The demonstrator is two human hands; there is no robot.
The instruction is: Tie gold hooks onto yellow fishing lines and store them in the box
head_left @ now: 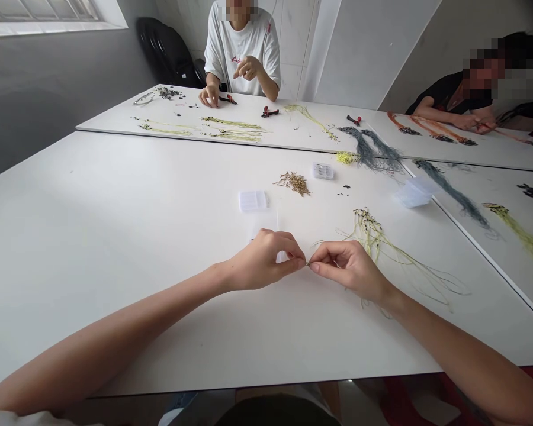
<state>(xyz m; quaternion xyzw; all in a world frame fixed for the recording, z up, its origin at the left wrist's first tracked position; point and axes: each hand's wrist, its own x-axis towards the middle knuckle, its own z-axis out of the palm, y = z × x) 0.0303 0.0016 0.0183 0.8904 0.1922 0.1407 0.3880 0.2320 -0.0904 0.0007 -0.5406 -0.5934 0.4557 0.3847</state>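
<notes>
Thumb and fingers pinched, my left hand [269, 260] meets my right hand [353, 267] above the near part of the table. A tiny dark piece [308, 264] shows between their fingertips, too small to tell its kind; both hands grip it. Beside and partly behind my right hand lies a loose bundle of yellow-green cords [373, 229] with dark ends, its strands fanning to the right. A clear plastic box [253, 201] lies just beyond my left hand, which partly covers another translucent piece.
Farther off on the white table [115, 236] are a pile of small gold-coloured metal pieces [295, 183], a small clear case [323, 171], grey cords [368, 148] and a translucent bag [413, 192]. Two co-workers sit across, near red-and-black pliers [270, 112] and orange cords [435, 127].
</notes>
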